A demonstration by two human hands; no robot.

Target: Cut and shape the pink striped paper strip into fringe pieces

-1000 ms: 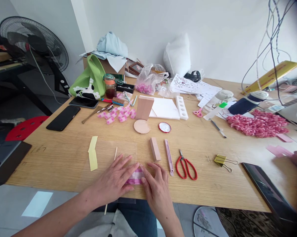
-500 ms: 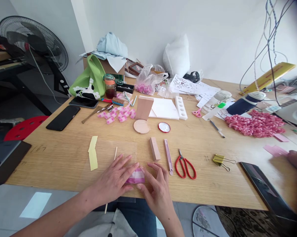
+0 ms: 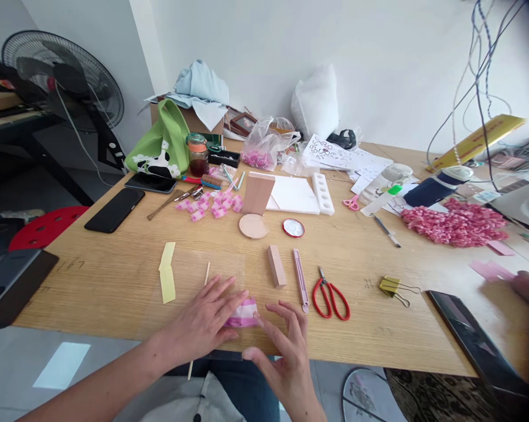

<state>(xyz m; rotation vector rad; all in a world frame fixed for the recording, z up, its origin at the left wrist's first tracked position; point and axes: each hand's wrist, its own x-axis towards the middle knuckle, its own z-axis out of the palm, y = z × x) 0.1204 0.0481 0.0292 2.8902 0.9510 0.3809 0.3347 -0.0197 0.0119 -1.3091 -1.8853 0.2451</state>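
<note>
My left hand (image 3: pixel 202 319) lies over a pink-and-white striped strip (image 3: pixel 243 312), fingertips on top and thumb below it. The strip rests on a clear plastic sheet (image 3: pixel 189 287) at the table's front edge. My right hand (image 3: pixel 288 351) is lifted just off the strip, fingers spread and holding nothing. Nearest that hand stand a pale wooden block (image 3: pixel 276 265) and a pink craft knife (image 3: pixel 300 281). Red-handled scissors (image 3: pixel 330 300) lie to their right. A thin wooden stick (image 3: pixel 207 274) and a yellow paper strip (image 3: pixel 167 272) are left of the strip.
Pink paper flowers (image 3: pixel 207 205) lie beyond the sheet, near a wooden disc (image 3: pixel 253 226) and red-rimmed tin lid (image 3: pixel 293 227). A co-worker's hand (image 3: pixel 528 287) works at the far right, near a pink heap (image 3: pixel 453 223). A tablet (image 3: pixel 475 334) lies at the right edge.
My right hand has come off the strip, moving toward the table's front edge and spreading its fingers. My left hand stays on the strip.
</note>
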